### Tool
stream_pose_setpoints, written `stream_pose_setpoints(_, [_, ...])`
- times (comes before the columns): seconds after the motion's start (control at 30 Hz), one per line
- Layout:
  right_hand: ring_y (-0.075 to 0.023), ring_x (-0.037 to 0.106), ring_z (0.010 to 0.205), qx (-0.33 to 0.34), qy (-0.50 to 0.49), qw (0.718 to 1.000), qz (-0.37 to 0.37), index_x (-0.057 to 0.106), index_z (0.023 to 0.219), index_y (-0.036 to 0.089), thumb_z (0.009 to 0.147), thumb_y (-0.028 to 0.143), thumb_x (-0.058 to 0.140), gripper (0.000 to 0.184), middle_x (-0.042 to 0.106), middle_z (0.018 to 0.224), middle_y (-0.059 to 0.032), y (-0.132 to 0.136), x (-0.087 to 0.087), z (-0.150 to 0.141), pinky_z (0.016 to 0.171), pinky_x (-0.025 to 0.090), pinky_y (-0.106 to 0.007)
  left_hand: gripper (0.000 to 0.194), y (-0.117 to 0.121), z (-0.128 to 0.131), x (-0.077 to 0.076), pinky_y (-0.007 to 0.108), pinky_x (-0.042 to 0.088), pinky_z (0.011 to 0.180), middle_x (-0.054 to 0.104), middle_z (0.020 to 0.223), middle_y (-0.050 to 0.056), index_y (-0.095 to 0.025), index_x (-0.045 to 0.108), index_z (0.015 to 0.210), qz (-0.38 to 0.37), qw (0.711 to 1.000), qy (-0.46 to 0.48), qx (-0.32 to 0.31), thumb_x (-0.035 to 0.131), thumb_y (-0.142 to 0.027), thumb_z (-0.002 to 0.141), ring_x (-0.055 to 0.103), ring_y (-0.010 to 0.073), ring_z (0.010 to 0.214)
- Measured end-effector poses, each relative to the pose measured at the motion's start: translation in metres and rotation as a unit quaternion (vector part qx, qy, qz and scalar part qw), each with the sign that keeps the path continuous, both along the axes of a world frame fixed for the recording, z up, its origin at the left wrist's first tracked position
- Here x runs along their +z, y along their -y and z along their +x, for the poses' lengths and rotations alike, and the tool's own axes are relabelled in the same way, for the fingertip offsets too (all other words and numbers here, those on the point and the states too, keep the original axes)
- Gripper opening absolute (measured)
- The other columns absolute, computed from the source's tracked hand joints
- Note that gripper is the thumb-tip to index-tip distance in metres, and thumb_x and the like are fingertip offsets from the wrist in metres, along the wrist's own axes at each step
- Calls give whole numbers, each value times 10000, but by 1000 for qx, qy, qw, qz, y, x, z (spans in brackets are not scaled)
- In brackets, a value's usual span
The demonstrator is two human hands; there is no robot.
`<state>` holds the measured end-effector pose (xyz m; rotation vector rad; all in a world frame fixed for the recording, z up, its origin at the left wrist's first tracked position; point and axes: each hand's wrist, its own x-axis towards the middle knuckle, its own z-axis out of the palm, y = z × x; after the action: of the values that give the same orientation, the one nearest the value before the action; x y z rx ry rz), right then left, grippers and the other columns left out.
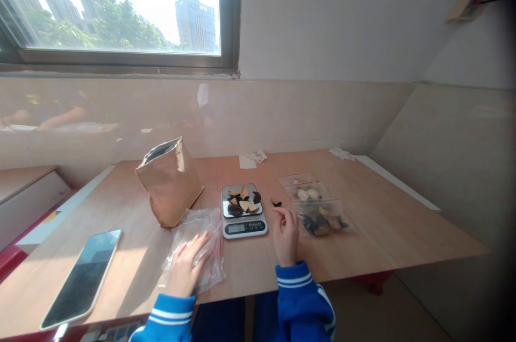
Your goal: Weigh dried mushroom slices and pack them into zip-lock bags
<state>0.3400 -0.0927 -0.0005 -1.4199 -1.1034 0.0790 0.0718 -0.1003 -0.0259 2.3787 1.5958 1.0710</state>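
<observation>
My left hand [187, 265] lies with its fingers spread on flat clear zip bags [215, 269] with red seal lines. My right hand [286, 234] is at the right side of a small digital scale [263, 226], its fingers loosely bent and apart, with nothing visible in them. Several broken pieces [244, 205], dark outside and pale tan inside, are heaped on the scale's plate; its display is too small to read. One loose piece [276, 202] lies on the table just beyond my right fingertips. To the right is a zip bag of similar dark pieces [322, 222].
Behind that bag lies another zip bag with pale round items [308, 193]. A brown paper bag [173, 183] stands tilted, its top open, left of the scale. A phone [83, 277] lies at the table's left. Crumpled tissue [256, 157] is near the wall.
</observation>
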Motion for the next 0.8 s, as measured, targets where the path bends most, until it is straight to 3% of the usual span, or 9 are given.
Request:
stream_pose_setpoints(0.07, [-188, 589, 817, 63, -20, 998, -20, 593, 882, 194, 915, 204, 405, 191, 612, 888, -66, 11, 7, -11, 729, 481, -314, 370, 2, 3, 7, 458, 532, 942, 697, 1157, 26, -337, 644, 1164, 11, 999, 43, 30, 483, -501, 874, 648, 259, 1084])
stream_pose_setpoints(0.17, [-173, 598, 811, 216, -26, 973, -74, 602, 975, 199, 939, 279, 417, 204, 641, 949, -60, 21, 23, -29, 729, 479, -295, 403, 9, 11, 22, 434, 498, 992, 680, 1194, 22, -304, 617, 1216, 32, 992, 102, 61, 517, -479, 867, 638, 243, 1100])
stream_pose_setpoints(0.27, [-149, 592, 744, 334, -38, 933, -133, 583, 1090, 207, 937, 355, 455, 248, 649, 943, -40, 29, 42, -50, 689, 467, -271, 410, 20, 26, 39, 403, 513, 970, 681, 1183, 45, -278, 618, 1223, 35, 990, 131, 32, 521, -462, 869, 636, 239, 1094])
stream_pose_setpoints(0.37, [-133, 555, 664, 393, -41, 906, -151, 600, 981, 193, 935, 399, 463, 251, 616, 804, -11, 36, 57, -70, 612, 426, -247, 396, 30, 46, 53, 382, 502, 983, 669, 1198, 53, -264, 609, 1233, 24, 983, 180, 8, 496, -428, 891, 621, 227, 1116])
stream_pose_setpoints(0.47, [-127, 521, 630, 411, -52, 901, -132, 569, 802, 185, 957, 410, 409, 317, 547, 686, 9, 40, 65, -78, 576, 386, -238, 381, 36, 63, 62, 365, 508, 968, 668, 1200, 53, -252, 617, 1219, 8, 971, 238, 14, 465, -415, 909, 616, 217, 1117])
stream_pose_setpoints(0.6, [-130, 545, 631, 415, -78, 897, -129, 566, 753, 181, 963, 428, 388, 369, 564, 667, 1, 37, 62, -74, 573, 387, -233, 348, 39, 72, 71, 338, 507, 952, 685, 1172, 38, -250, 644, 1176, 15, 963, 267, 26, 479, -396, 907, 627, 203, 1096])
stream_pose_setpoints(0.73, [-135, 545, 588, 323, -63, 927, -183, 562, 684, 182, 955, 465, 385, 430, 573, 619, -5, 28, 44, -64, 583, 392, -249, 258, 39, 68, 83, 308, 524, 858, 742, 1002, 30, -234, 728, 955, 102, 941, 285, 149, 536, -388, 879, 685, 192, 921])
stream_pose_setpoints(0.8, [-135, 539, 567, 309, -41, 928, -205, 551, 666, 186, 952, 477, 388, 440, 558, 587, 2, 26, 38, -59, 589, 392, -256, 275, 36, 63, 91, 311, 526, 817, 752, 903, 33, -219, 735, 885, 99, 928, 301, 198, 552, -423, 862, 690, 199, 864])
